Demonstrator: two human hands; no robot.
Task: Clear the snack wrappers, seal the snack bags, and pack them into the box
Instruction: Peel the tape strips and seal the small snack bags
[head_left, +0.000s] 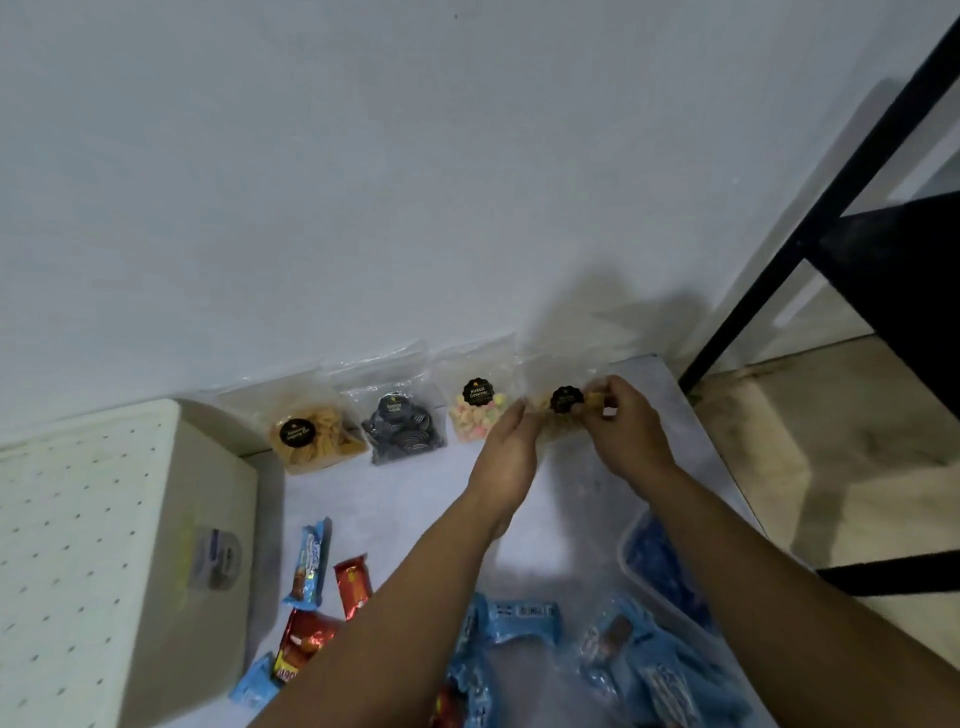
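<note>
Between your two hands, against the foot of the wall, stands the snack bag (563, 402) you are working on; your right hand (626, 434) pinches its right side with curled fingers, and your left hand (506, 452) lies with fingers straight and pressed together against its left side, thumb hidden. Judged from the clear film and loose contents, this bag will handle light, soft and crackly; the pieces inside look fragile, so take hold along the upper film edge, not across the filled lower half; the film is probably slippery, so a firm pinch along the closure seems advisable. Whether the closure is already pressed shut cannot be told. Just left of your left hand stand three more bags: the pastel biscuit bag (475, 415), the dark biscuit bag (402, 431) and the yellow chip bag (317, 436). Below your left forearm lie the blue and red wrappers (311, 597); below your right forearm sits the clear box (631, 561); packing is not yet done.
</note>
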